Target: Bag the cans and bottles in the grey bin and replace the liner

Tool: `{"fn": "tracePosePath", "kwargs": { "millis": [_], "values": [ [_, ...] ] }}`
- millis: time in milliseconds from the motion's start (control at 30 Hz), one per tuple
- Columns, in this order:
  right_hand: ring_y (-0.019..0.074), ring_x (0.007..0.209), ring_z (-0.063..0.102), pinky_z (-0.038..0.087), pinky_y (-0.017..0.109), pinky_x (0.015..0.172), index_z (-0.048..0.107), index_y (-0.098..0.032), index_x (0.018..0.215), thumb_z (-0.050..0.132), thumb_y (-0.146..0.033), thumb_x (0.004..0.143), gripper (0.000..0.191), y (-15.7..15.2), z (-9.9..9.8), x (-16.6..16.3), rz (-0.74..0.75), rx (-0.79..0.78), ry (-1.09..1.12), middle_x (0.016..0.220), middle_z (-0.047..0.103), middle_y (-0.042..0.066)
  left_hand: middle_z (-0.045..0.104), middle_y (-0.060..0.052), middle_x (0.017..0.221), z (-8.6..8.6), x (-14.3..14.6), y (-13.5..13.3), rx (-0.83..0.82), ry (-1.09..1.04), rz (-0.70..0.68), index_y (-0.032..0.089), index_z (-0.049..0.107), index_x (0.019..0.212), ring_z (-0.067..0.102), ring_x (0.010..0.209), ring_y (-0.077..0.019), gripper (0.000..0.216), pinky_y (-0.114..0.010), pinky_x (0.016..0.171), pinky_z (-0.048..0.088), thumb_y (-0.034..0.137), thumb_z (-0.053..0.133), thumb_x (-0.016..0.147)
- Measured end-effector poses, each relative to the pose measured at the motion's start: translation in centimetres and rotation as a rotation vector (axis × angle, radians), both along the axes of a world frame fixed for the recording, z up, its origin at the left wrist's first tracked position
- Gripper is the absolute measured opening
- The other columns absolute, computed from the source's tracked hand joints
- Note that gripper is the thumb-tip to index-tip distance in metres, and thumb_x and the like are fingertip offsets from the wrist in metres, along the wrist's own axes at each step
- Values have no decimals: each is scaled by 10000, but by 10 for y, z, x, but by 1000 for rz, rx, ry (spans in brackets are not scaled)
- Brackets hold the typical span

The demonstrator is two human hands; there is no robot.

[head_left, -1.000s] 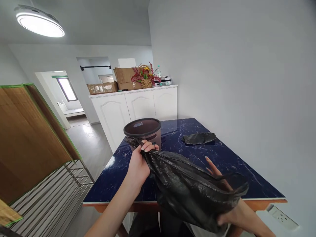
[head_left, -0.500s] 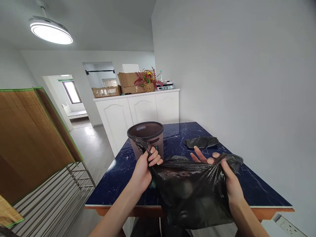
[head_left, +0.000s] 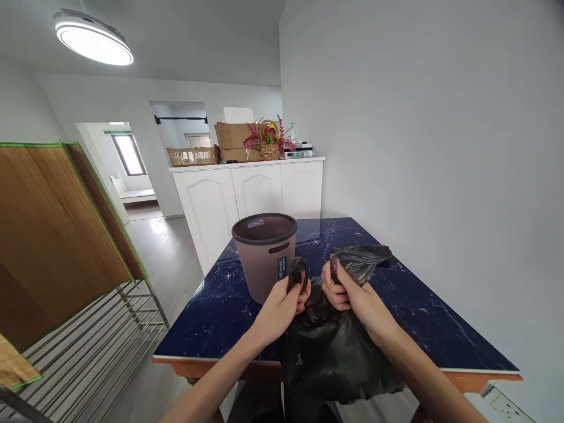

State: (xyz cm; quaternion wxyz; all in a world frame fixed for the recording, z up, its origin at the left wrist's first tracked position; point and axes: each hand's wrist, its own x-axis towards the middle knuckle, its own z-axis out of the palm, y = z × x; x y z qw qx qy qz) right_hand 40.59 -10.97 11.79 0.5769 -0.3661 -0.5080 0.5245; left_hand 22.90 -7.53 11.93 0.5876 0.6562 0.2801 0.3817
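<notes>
Hands (head_left: 282, 305) drew closer, gripping bag (head_left: 339, 358).

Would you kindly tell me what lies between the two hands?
Part of the black bag lies between the left hand and the right hand, as the head view shows.

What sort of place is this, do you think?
Most likely a home, perhaps its living or dining area: what looks like a bed shows through a doorway, and a wicker basket of red and yellow flowers stands on a white panelled cabinet.
</notes>
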Motion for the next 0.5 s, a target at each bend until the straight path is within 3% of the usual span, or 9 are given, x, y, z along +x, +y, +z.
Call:
{"fn": "tracePosePath", "kwargs": {
  "millis": [100, 233, 367, 433, 500],
  "values": [
    [84, 512, 137, 119, 280, 483, 387, -254, 689, 608, -870, 860, 676, 3, 2, -8, 86, -44, -96, 588, 226, -101, 348, 69, 671, -7, -1, -1, 46, 17, 43, 207, 480, 783, 233, 575, -99, 496, -266, 538, 224, 645, 582, 994],
    [110, 541, 268, 221, 285, 511, 432, -249, 692, 553, -843, 905, 643, 8, -2, -12, 21, 32, -283, 598, 347, -65, 477, 58, 718, -12, -4, 0, 99, -40, 144, 223, 550, 942, 344, 577, -100, 182, -229, 550, 310, 342, 688, 946],
    [163, 682, 397, 382, 312, 641, 541, -233, 720, 614, -600, 967, 449, 6, -3, -8, 64, 173, -486, 700, 476, -16, 602, 33, 726, -3, -7, 0, 76, -18, 132, 251, 626, 1234, 528, 616, -144, 433, -226, 561, 398, 168, 733, 823],
    [178, 713, 423, 405, 325, 678, 557, -235, 711, 626, -510, 979, 390, 3, -2, -5, 104, 196, -532, 715, 494, -8, 668, -18, 807, 0, -8, 0, 145, 15, 99, 220, 711, 1127, 620, 750, -182, 329, -242, 638, 458, 151, 717, 806],
    [164, 671, 391, 362, 304, 625, 554, -239, 739, 652, -510, 979, 375, 2, -2, -1, 165, 147, -527, 700, 463, -22, 675, -30, 835, 0, -8, 2, 156, 16, 133, 194, 732, 935, 609, 752, -170, 161, -239, 643, 453, 146, 698, 786]
  ]
}}
